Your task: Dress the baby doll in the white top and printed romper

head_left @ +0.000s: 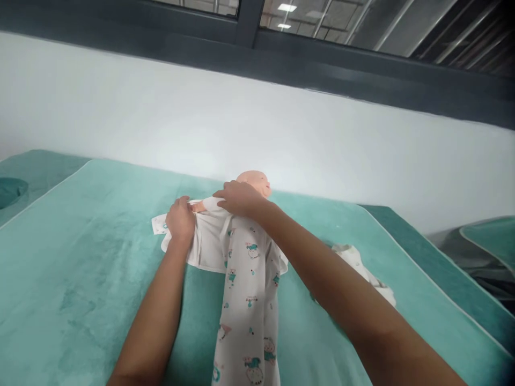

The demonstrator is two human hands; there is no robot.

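Note:
A baby doll lies on the green mat (100,225), its head (253,179) near the white wall and partly hidden by my right hand. White baby clothing with a small cartoon print (251,300) covers the doll and runs toward me. An opened white shirt (211,241) spreads to its left. My left hand (181,219) is closed on the shirt's sleeve side, beside the doll's bare forearm (198,206). Near the doll's shoulder, my right hand (240,198) pinches the white cloth around its upper arm. Both hands' fingertips are partly hidden.
Another white garment (356,260) lies crumpled on the mat to the right, partly behind my right forearm. The white wall (161,118) rises directly behind the mat, below a dark window frame (249,37). Further green padded surfaces (488,241) stand at the sides.

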